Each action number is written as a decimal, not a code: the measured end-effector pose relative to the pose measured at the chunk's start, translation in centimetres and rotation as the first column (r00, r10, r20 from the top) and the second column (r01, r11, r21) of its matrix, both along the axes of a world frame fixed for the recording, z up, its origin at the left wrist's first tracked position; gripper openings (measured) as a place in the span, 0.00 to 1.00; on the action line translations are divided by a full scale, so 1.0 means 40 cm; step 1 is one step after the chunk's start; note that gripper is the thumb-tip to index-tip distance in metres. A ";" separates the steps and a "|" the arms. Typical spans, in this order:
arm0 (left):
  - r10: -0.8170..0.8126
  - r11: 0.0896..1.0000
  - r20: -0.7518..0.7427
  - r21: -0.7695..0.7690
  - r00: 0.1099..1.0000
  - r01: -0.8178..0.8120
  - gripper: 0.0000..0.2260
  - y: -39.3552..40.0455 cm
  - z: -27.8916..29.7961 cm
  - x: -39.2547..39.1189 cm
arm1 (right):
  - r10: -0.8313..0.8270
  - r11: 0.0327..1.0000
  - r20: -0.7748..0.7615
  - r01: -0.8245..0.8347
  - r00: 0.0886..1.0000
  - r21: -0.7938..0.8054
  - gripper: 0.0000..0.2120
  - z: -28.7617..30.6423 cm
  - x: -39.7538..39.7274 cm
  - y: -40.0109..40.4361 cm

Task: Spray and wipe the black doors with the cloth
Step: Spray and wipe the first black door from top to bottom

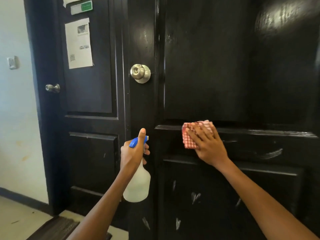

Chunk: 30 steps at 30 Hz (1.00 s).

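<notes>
At the centre right of the frame, the right hand (207,144) lies flat with its fingers spread and straight, pressing a folded red-and-white checked cloth (192,134) against the glossy black panelled door (216,75) that fills the right half of the view; the cloth sits on the horizontal rail between the upper and lower panels, just below a raised moulding edge. At lower centre, the left hand (134,152) grips the neck of a translucent white plastic spray bottle (138,186) with a blue trigger head (136,142), fingers curled round it and the thumb raised straight up; the nozzle points toward the door. Pale streaks and smears mark the lower panels at the bottom right. Above the bottle, a round brushed-metal doorknob (140,73) stands on the door's left stile. In the left half of the frame is a second black panelled door (90,94), with a smaller metal knob (52,88), a white printed paper sheet (78,43) stuck on its upper panel and a green-and-white sign (81,7) above that. A pale wall (15,118) with a light switch (13,62) occupies the far left.
</notes>
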State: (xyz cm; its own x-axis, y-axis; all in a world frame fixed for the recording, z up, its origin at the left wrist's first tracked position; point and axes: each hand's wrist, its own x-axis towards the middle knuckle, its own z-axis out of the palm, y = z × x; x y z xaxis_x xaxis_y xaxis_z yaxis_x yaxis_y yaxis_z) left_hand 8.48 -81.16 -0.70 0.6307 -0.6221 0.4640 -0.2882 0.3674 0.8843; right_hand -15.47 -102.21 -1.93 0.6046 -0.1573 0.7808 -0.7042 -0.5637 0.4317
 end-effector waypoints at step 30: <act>-0.082 0.994 -0.005 0.070 0.997 0.082 0.27 -0.069 -0.048 -0.154 | -0.134 0.990 0.434 0.097 0.891 0.106 0.40 -0.132 -0.232 -0.057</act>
State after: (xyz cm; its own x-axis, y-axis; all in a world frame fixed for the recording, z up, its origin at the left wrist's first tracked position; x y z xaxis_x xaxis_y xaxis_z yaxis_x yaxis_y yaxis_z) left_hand 2.33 -83.90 -2.63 0.5770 -0.7025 0.4166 -0.2582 0.3270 0.9090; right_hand -24.76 -104.48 -7.20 0.1768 -0.2772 0.9444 -0.8735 -0.4864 0.0207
